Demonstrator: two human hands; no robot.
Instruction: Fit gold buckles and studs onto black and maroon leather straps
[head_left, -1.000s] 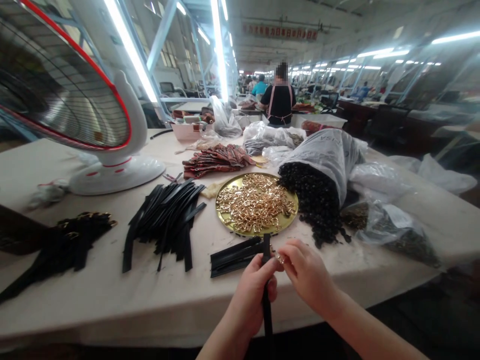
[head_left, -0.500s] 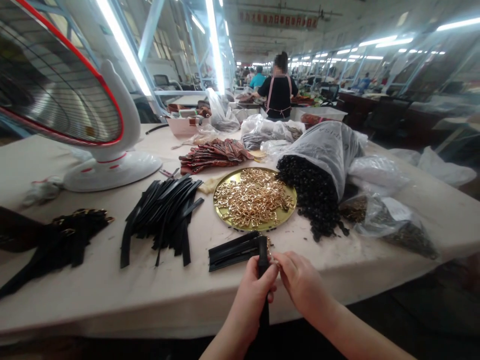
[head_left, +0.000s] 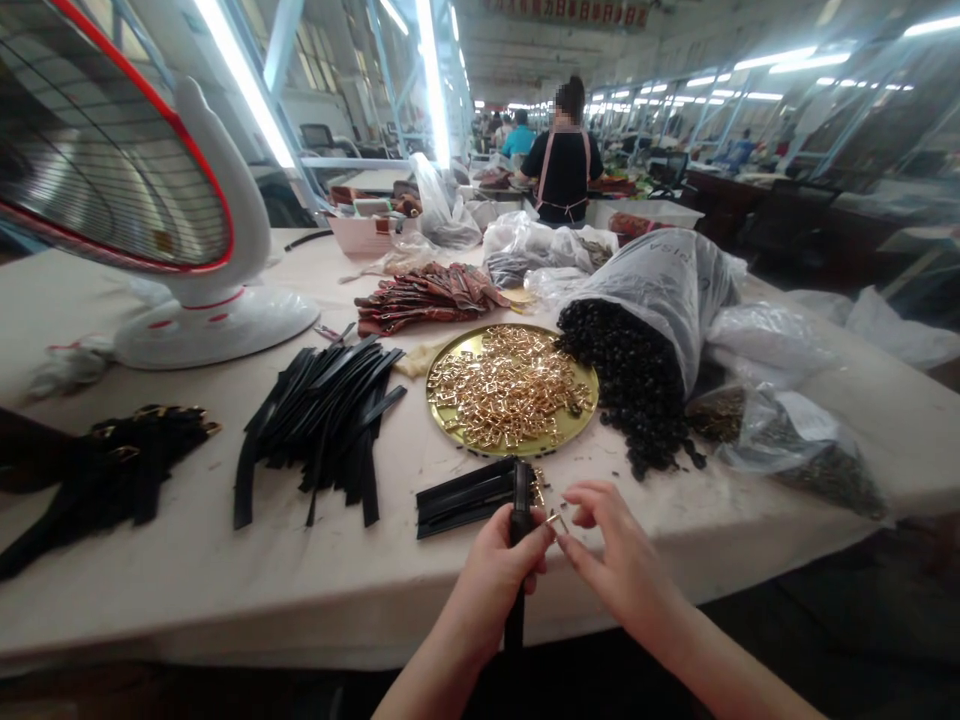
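Observation:
My left hand (head_left: 495, 570) is closed around a black strap (head_left: 520, 490), which stands up above the fist and hangs down below it. A small gold buckle (head_left: 557, 524) sticks out at the right of the left thumb. My right hand (head_left: 622, 560) is just right of the buckle with thumb and fingers spread; whether its thumb tip touches the buckle I cannot tell. Behind the left hand lies a short stack of black straps (head_left: 465, 500) with gold pieces at its right end. Beyond it, a round gold tray (head_left: 442, 432) bears a heap of gold buckles (head_left: 506, 385).
A loose pile of black straps (head_left: 322, 420) lies to the left. Further left are black straps with gold fittings (head_left: 150, 440) and a white fan (head_left: 210, 330). Small black pieces (head_left: 630, 380) spill from a plastic bag (head_left: 667, 290) at right. A co-worker (head_left: 562, 160) stands beyond the table.
My right hand has opened its fingers and drawn slightly away from the strap, so the gold buckle now shows. The left hand keeps its hold. The view has shifted slightly.

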